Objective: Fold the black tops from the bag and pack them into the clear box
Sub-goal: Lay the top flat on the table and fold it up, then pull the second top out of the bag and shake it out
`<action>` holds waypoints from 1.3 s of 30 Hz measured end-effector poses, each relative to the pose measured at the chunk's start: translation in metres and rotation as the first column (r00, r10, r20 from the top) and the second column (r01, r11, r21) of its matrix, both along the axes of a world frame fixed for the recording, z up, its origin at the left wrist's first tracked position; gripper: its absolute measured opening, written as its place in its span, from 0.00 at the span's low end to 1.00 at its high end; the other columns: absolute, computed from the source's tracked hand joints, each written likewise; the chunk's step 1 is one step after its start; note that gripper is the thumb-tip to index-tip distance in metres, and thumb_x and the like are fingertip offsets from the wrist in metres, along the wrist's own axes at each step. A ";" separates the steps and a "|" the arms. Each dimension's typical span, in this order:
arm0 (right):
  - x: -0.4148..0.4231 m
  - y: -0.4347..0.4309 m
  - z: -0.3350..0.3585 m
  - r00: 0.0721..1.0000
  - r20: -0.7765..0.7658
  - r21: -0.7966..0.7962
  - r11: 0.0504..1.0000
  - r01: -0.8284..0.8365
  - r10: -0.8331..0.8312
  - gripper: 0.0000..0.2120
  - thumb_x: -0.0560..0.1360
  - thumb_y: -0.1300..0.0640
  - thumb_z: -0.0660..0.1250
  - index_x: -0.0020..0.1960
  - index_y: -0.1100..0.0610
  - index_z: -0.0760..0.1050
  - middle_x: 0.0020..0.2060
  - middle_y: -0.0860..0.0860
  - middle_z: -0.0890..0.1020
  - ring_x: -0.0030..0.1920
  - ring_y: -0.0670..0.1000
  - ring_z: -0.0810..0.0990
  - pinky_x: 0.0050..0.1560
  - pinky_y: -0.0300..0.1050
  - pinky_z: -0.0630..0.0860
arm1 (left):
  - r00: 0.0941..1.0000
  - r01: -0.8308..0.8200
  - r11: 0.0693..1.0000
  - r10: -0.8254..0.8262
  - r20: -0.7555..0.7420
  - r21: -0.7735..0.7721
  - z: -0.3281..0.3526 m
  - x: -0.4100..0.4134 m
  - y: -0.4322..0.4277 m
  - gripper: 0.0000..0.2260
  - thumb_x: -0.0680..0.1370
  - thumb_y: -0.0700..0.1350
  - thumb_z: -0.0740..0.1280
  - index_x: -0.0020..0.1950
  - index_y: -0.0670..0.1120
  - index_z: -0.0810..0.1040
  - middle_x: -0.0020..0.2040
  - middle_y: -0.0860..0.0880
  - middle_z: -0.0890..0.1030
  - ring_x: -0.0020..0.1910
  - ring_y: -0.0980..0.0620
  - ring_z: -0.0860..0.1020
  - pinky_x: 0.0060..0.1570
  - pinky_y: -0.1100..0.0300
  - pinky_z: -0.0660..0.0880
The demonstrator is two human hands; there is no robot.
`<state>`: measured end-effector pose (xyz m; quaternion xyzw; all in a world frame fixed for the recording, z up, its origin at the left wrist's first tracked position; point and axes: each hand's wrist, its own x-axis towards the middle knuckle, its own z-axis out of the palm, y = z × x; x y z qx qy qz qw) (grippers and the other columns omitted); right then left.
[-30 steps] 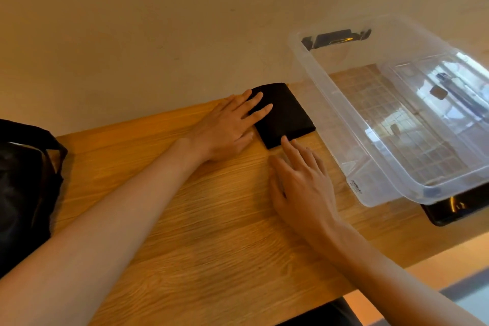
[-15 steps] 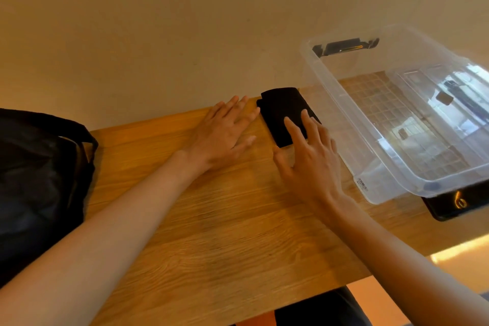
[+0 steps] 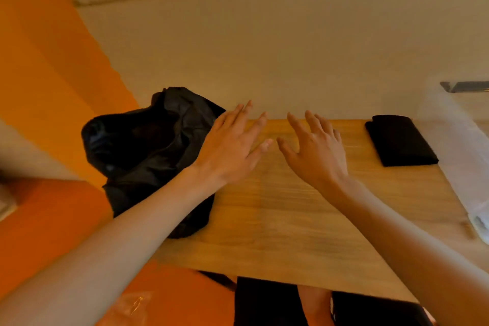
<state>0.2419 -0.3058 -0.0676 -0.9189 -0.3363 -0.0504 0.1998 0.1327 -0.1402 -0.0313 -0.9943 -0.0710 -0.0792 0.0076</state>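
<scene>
Hands number two, both spread with straight, parted fingers and holding nothing: the left hand and the right hand are side by side above the wooden table, thumbs nearly meeting. Whether the palms touch the wood cannot be told. At nine o'clock from the left hand, at the table's edge, stands one black bag, crumpled, its mouth open; the inside is too dark to show any contents. At three o'clock from the right hand, well apart from it, lies one folded black top, flat on the wood. Just past it, also at three o'clock, rises one clear box, blurred and cut by the frame, so its contents cannot be told; the top lies outside it, beside its wall
</scene>
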 end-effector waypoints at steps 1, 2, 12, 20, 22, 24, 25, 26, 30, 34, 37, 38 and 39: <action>-0.006 0.011 0.004 0.999 -0.015 -0.005 1.000 -0.030 0.030 0.32 0.81 0.34 0.53 0.82 0.46 0.58 0.80 0.58 0.61 0.80 0.60 0.57 0.76 0.59 0.58 | 0.999 -0.032 0.999 0.032 0.007 -0.003 0.005 -0.015 0.009 0.33 0.82 0.66 0.40 0.84 0.52 0.54 0.84 0.44 0.50 0.83 0.44 0.49 0.81 0.47 0.49; -0.013 0.023 0.009 0.998 -0.023 -0.007 0.998 -0.059 0.059 0.32 0.82 0.34 0.53 0.82 0.46 0.57 0.80 0.58 0.60 0.80 0.60 0.57 0.76 0.58 0.58 | 0.998 -0.066 0.998 0.066 0.014 0.000 0.011 -0.030 0.018 0.33 0.82 0.66 0.41 0.84 0.52 0.54 0.84 0.44 0.50 0.83 0.45 0.48 0.81 0.48 0.48; -0.066 0.124 0.046 0.949 -0.037 -0.051 0.947 -0.316 0.314 0.32 0.82 0.37 0.57 0.82 0.48 0.56 0.77 0.56 0.66 0.77 0.62 0.62 0.73 0.59 0.63 | 0.940 -0.340 0.940 0.340 0.016 -0.011 0.042 -0.151 0.106 0.29 0.85 0.62 0.50 0.84 0.52 0.56 0.84 0.49 0.53 0.83 0.47 0.51 0.79 0.51 0.51; -0.079 0.192 0.066 0.870 0.020 -0.025 0.870 -0.493 0.493 0.23 0.80 0.43 0.67 0.72 0.51 0.73 0.64 0.56 0.73 0.67 0.60 0.69 0.65 0.52 0.69 | 0.938 -0.348 0.933 0.346 -0.039 -0.093 0.037 -0.152 0.122 0.29 0.85 0.55 0.60 0.83 0.45 0.58 0.83 0.46 0.57 0.81 0.47 0.58 0.77 0.53 0.61; -0.077 0.203 0.066 0.853 0.065 -0.092 0.854 -0.512 0.518 0.22 0.79 0.42 0.69 0.69 0.49 0.76 0.69 0.56 0.71 0.70 0.61 0.66 0.68 0.53 0.65 | 0.945 -0.327 0.941 0.328 -0.010 -0.086 0.035 -0.150 0.127 0.28 0.85 0.54 0.61 0.82 0.43 0.61 0.83 0.45 0.59 0.81 0.46 0.59 0.77 0.53 0.61; -0.074 0.212 0.067 0.836 0.057 -0.120 0.835 -0.537 0.546 0.22 0.77 0.41 0.71 0.69 0.47 0.77 0.77 0.58 0.64 0.77 0.63 0.59 0.73 0.57 0.60 | 0.949 -0.313 0.948 0.315 0.028 -0.049 0.033 -0.151 0.133 0.27 0.84 0.54 0.62 0.80 0.42 0.65 0.81 0.43 0.62 0.80 0.45 0.60 0.77 0.51 0.59; -0.072 0.218 0.068 0.828 0.046 -0.128 0.825 -0.550 0.559 0.23 0.77 0.41 0.71 0.69 0.47 0.77 0.78 0.59 0.61 0.78 0.63 0.55 0.75 0.58 0.57 | 0.949 -0.311 0.950 0.312 0.050 -0.021 0.032 -0.152 0.136 0.27 0.84 0.53 0.63 0.79 0.42 0.66 0.81 0.43 0.63 0.80 0.44 0.60 0.78 0.50 0.58; -0.072 0.223 0.069 0.824 0.038 -0.138 0.819 -0.557 0.566 0.23 0.76 0.42 0.72 0.69 0.47 0.77 0.79 0.59 0.59 0.79 0.62 0.53 0.76 0.58 0.55 | 0.949 -0.310 0.951 0.309 0.065 0.007 0.031 -0.153 0.140 0.26 0.84 0.53 0.63 0.79 0.42 0.68 0.80 0.43 0.64 0.80 0.44 0.61 0.78 0.49 0.56; -0.072 0.244 0.071 0.839 0.012 -0.178 0.827 -0.534 0.544 0.21 0.76 0.43 0.74 0.67 0.48 0.79 0.78 0.58 0.60 0.79 0.61 0.53 0.77 0.56 0.54 | 0.946 -0.319 0.946 0.314 0.074 0.062 0.027 -0.158 0.151 0.26 0.84 0.56 0.60 0.78 0.43 0.69 0.80 0.42 0.64 0.81 0.43 0.59 0.79 0.48 0.53; -0.073 0.254 0.067 0.844 0.059 -0.159 0.840 -0.519 0.533 0.10 0.74 0.48 0.76 0.54 0.49 0.84 0.77 0.57 0.63 0.78 0.60 0.56 0.76 0.54 0.53 | 0.936 -0.340 0.940 0.335 0.104 0.035 0.021 -0.158 0.156 0.27 0.83 0.57 0.60 0.77 0.43 0.70 0.80 0.42 0.64 0.80 0.43 0.60 0.80 0.48 0.53; -0.074 0.256 0.063 0.843 0.097 -0.150 0.845 -0.513 0.529 0.05 0.76 0.50 0.74 0.51 0.49 0.85 0.77 0.57 0.64 0.78 0.60 0.57 0.78 0.54 0.49 | 0.936 -0.342 0.939 0.337 0.106 0.032 0.020 -0.156 0.157 0.26 0.83 0.56 0.62 0.77 0.43 0.70 0.80 0.43 0.65 0.80 0.44 0.61 0.79 0.49 0.54; -0.074 0.257 0.062 0.840 0.106 -0.149 0.844 -0.516 0.532 0.05 0.77 0.50 0.73 0.51 0.49 0.84 0.77 0.57 0.65 0.78 0.60 0.57 0.78 0.55 0.47 | 0.934 -0.345 0.938 0.340 0.107 0.033 0.021 -0.156 0.157 0.26 0.83 0.56 0.62 0.77 0.43 0.70 0.80 0.43 0.65 0.80 0.44 0.62 0.79 0.49 0.55; -0.073 0.257 0.062 0.838 0.105 -0.137 0.842 -0.521 0.535 0.05 0.78 0.50 0.72 0.51 0.50 0.84 0.76 0.57 0.65 0.77 0.60 0.58 0.79 0.55 0.47 | 0.933 -0.349 0.937 0.344 0.107 0.031 0.022 -0.155 0.156 0.26 0.83 0.56 0.63 0.77 0.43 0.70 0.79 0.43 0.66 0.79 0.44 0.63 0.78 0.49 0.57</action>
